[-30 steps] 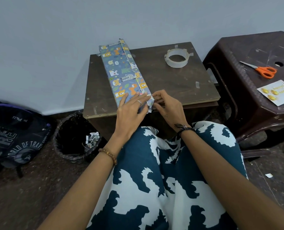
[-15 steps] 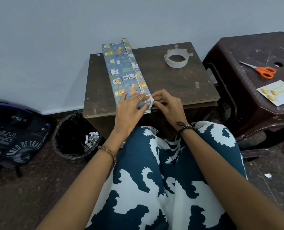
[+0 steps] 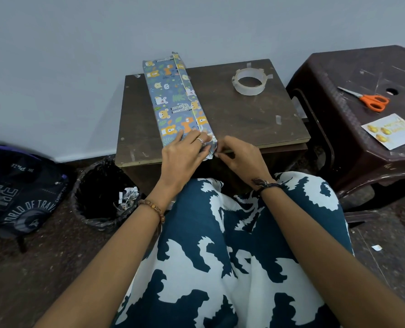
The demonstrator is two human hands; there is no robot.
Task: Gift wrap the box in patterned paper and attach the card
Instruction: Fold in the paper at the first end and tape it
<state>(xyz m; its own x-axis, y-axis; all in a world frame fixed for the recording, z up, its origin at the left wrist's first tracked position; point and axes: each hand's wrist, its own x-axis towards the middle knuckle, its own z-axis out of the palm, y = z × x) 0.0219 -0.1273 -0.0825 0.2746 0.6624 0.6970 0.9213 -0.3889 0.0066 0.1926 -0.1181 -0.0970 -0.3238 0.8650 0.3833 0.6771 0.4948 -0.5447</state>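
Left hand [image 3: 181, 152] lay flat with straight fingers on the near end of the wrapped box [image 3: 176, 100], pressing it onto the bench [image 3: 244, 124]. Right hand [image 3: 238, 153] pinched the loose paper flap [image 3: 209, 155] at that end. If the pinch slipped, the fold could pop open or the thin paper could tear. The tape roll [image 3: 249, 81] sat well apart from the box, so nothing held the flap yet. The card [image 3: 391, 131] waited on the stool [image 3: 352, 95], near the scissors [image 3: 368, 99]. Beside the bench, the bin [image 3: 102, 197] held crumpled paper scraps [image 3: 128, 197].
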